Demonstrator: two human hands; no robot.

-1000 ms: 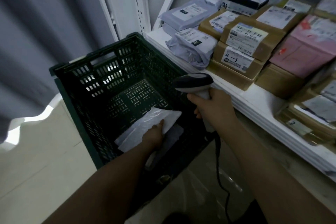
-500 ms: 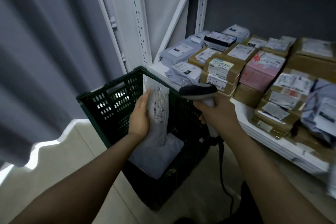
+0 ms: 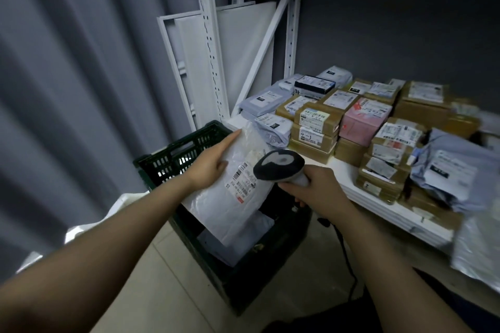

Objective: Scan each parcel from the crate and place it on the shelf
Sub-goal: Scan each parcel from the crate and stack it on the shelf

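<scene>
Both your forearms extended forward. Your left hand (image 3: 209, 167) grips the parcel (image 3: 238, 205) at its left edge, forefinger straight along it. Your right hand (image 3: 316, 189) wrapped round the scanner (image 3: 278, 165) handle.

On your left a grey curtain (image 3: 67, 89) hangs in broad vertical folds and fills that whole side of your view. Along its hem you see a bright white strip (image 3: 116, 205); whether it is light or cloth you cannot tell. The floor (image 3: 162, 292) under you is pale tile with thin joints. Ahead of you, white panels (image 3: 243, 62) stand upright side by side, the left one with a raised frame. To your right the wall (image 3: 392, 35) is dark grey and plain. At the bottom edge you have a patch of dark cloth (image 3: 311, 324), too dim to make out
</scene>
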